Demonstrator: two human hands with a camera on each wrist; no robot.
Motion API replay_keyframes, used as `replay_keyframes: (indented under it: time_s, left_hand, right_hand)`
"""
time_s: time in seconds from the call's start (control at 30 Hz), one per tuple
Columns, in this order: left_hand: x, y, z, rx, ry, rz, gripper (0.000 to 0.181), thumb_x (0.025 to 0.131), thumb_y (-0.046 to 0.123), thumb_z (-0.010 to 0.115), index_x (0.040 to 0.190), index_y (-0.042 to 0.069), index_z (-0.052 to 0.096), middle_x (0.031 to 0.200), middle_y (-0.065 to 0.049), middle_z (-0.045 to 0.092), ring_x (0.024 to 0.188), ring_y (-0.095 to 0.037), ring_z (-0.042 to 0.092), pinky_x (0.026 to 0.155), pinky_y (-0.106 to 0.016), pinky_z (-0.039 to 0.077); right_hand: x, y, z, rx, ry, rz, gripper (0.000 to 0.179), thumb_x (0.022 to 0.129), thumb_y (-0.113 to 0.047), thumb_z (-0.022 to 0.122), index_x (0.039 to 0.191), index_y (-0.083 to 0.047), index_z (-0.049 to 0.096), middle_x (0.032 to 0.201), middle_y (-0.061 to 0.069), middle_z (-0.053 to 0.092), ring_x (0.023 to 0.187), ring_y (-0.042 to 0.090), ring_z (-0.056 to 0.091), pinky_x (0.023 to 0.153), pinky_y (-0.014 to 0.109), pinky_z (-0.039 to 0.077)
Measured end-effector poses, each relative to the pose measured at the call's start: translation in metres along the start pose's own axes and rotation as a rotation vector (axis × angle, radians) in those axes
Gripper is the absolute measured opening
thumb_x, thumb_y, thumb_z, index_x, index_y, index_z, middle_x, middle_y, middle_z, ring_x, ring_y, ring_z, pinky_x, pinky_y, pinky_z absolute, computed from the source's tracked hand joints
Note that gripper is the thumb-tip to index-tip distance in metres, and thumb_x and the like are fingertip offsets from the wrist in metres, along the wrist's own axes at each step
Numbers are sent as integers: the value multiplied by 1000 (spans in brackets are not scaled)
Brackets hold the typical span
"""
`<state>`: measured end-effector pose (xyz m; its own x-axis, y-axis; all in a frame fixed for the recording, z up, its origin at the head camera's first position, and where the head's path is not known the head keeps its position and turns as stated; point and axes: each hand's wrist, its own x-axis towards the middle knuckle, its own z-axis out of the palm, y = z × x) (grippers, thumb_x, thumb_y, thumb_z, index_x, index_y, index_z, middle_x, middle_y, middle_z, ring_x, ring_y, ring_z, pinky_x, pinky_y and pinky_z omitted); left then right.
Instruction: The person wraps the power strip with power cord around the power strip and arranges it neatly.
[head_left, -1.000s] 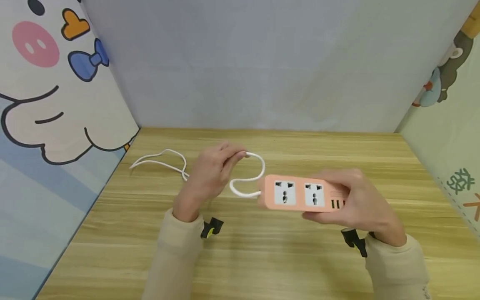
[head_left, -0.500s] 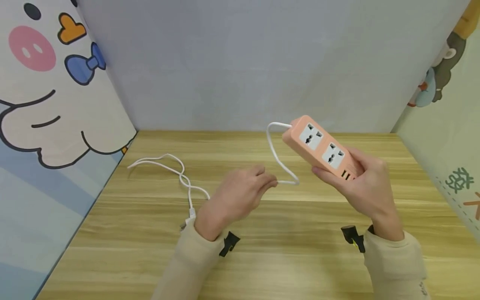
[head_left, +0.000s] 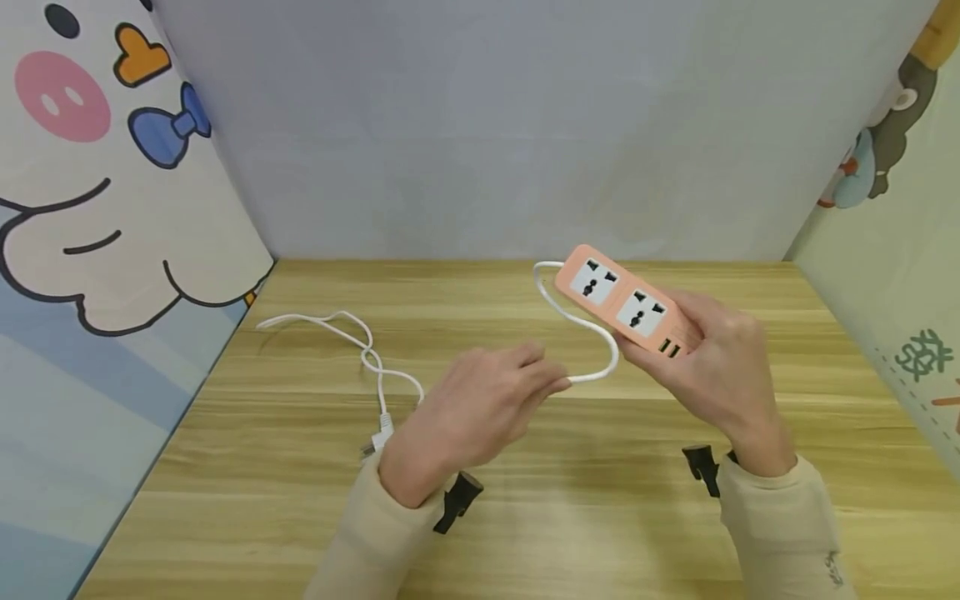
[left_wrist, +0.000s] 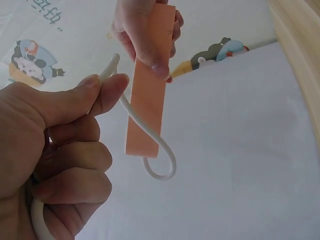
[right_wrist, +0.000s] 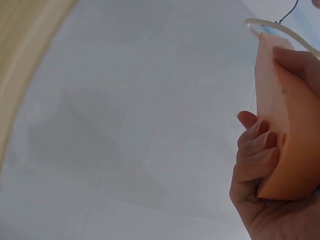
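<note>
A peach power strip (head_left: pixel 611 297) with white sockets and USB ports is tilted above the table, its cord end toward the upper left in the head view. My right hand (head_left: pixel 723 367) grips its lower right end. My left hand (head_left: pixel 480 408) pinches the white cord (head_left: pixel 609 350) between thumb and index finger, left of the strip. In the left wrist view the other fingers of that hand curl, with the cord (left_wrist: pixel 40 220) passing below them. A loop of cord runs from the pinch up to the strip. The white plug (head_left: pixel 382 435) lies beside my left wrist.
More of the cord lies loosely crossed on the wooden table (head_left: pixel 570 533) at the left. A grey wall panel (head_left: pixel 480 133) stands behind. Cartoon-printed panels (head_left: pixel 90 208) border the sides. A black wrist mount (head_left: pixel 459 500) sits at my left cuff.
My left hand has moved right and toward me with the cord. The strip has gone from level to tilted, rising and then lowering slightly. The plug has come into sight.
</note>
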<state>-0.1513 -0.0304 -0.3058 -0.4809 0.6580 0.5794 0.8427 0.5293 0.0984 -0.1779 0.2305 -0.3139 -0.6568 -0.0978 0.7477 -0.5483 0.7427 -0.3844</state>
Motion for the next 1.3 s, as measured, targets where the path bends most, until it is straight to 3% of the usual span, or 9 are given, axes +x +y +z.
replay_keyframes:
  time_s: [0.2, 0.43, 0.63, 0.8, 1.03, 1.3]
  left_hand:
    - [-2, -6, -7, -87, 64, 38, 10, 100, 15, 64, 98, 9, 73, 75, 3, 49, 57, -5, 40, 56, -13, 37]
    - [-4, -11, -13, -121, 99, 32, 11, 100, 12, 64, 100, 7, 74, 77, 1, 51, 59, -6, 41, 58, -15, 40]
    - [-5, -16, -17, -171, 161, 18, 6, 96, 8, 68, 99, 8, 73, 76, 0, 49, 59, -6, 37, 56, -16, 36]
    - [-7, -21, -21, -176, 187, 4, 12, 100, 13, 63, 102, 8, 74, 72, 0, 42, 57, -5, 29, 54, -17, 31]
    - [-10, -27, -25, -207, 221, -24, 13, 100, 10, 63, 105, 6, 75, 71, 0, 45, 57, -6, 30, 53, -18, 31]
    - [-11, -37, -24, -189, 301, -12, 18, 101, 15, 62, 101, 3, 75, 72, -3, 53, 56, -8, 37, 52, -19, 34]
  right_hand:
    - [-2, 3, 3, -17, -60, -49, 43, 66, -20, 91, 105, -8, 78, 75, 6, 72, 55, 10, 46, 51, 18, 33]
    - [-2, 4, 5, -21, -150, -67, 41, 66, -23, 92, 102, -9, 78, 75, 3, 72, 53, 6, 46, 49, 18, 34]
    - [-1, 4, 5, 0, -215, -70, 39, 68, -27, 93, 100, -12, 78, 75, -3, 72, 52, 5, 46, 49, 18, 36]
    - [-1, 3, 5, 18, -285, -81, 39, 70, -29, 93, 102, -16, 78, 78, -7, 72, 52, 3, 46, 49, 18, 37]
    - [-3, 0, 5, 66, -389, -95, 43, 70, -29, 94, 108, -21, 77, 79, -10, 72, 53, 2, 47, 50, 18, 39]
    - [-5, -3, 5, 106, -454, -131, 37, 68, -28, 95, 99, -21, 76, 78, -13, 68, 58, 2, 49, 53, 18, 41]
